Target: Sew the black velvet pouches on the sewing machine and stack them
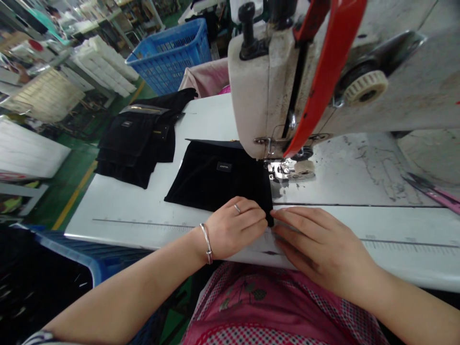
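Observation:
A black fabric pouch (pixel 201 177) with a small dark label lies flat on the sewing machine table, its right edge at the presser foot (pixel 280 170). My left hand (pixel 237 227), wearing a ring and a bangle, has its fingers curled closed on the pouch's near right corner. From the other side, my right hand (pixel 323 242) meets the same corner, its fingertips closed at the edge and its thumb hidden. The sewing machine (pixel 266 96) stands just beyond both hands, with a red lever on its head.
More black pouches (pixel 132 143) are piled at the table's left end. Thread snips (pixel 434 191) lie at the right. A blue basket (pixel 172 55) stands behind the table, and a blue bin (pixel 89 261) holding dark material is at the lower left.

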Available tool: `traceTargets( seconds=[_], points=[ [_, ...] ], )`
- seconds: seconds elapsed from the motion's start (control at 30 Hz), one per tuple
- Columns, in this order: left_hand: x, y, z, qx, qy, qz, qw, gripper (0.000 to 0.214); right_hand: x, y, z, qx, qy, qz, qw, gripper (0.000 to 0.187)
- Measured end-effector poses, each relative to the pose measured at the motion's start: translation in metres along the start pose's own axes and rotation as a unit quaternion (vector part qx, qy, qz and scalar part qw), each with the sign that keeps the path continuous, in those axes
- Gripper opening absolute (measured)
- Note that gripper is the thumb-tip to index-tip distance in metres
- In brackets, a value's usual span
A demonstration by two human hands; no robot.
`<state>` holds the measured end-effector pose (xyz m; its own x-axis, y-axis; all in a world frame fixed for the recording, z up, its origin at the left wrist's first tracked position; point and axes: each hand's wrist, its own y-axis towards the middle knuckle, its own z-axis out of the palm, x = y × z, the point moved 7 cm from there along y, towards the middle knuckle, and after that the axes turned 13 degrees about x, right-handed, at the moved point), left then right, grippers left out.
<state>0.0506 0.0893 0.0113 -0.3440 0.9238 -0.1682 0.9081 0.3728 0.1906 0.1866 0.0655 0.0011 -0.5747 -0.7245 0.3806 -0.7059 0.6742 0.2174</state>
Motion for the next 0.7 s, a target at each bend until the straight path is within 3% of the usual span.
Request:
traceTargets(
  seconds=[0.4,0.7],
  points=[
    [-0.001,-0.001,-0.001,-0.001,0.002,0.016,1.000,0.014,-0.001,0.001,0.003,0.015,0.040,0.011,0.999,0.028],
    [0.018,0.005,0.000,0.001,-0.039,0.001,0.999,0.016,-0.013,0.010,0.003,0.057,0.046,0.029,0.997,0.034]
  ],
)
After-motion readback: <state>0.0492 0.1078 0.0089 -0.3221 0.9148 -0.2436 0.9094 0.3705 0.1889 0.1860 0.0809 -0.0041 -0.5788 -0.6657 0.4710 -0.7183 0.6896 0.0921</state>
